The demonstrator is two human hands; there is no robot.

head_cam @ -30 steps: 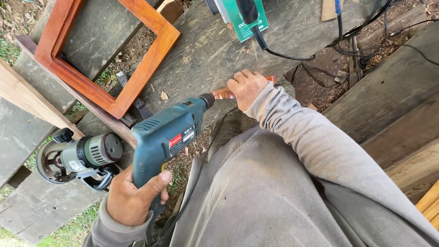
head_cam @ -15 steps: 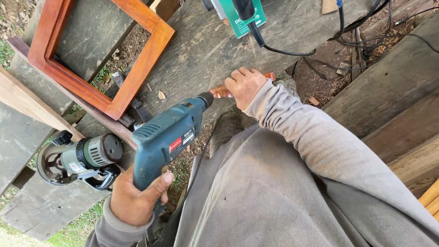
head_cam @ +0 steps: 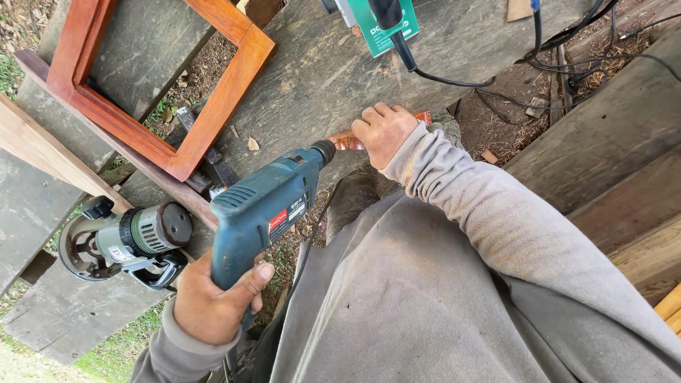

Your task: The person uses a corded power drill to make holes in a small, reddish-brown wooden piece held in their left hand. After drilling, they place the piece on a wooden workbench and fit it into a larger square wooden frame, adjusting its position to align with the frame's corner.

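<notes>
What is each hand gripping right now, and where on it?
The left hand grips the teal power drill by its handle. The right hand clasps a small reddish wood piece around its middle.

Electric drill [head_cam: 266, 206]: teal-blue body with a red-and-white label on its side and a black chuck at the nose; held by its grip, lying slantwise, chuck pointing up and to the right, its tip against the wooden piece. Wooden piece [head_cam: 347, 140]: small, reddish-brown and glossy, mostly hidden under the fingers gripping it, resting at the edge of a weathered grey plank.
</notes>
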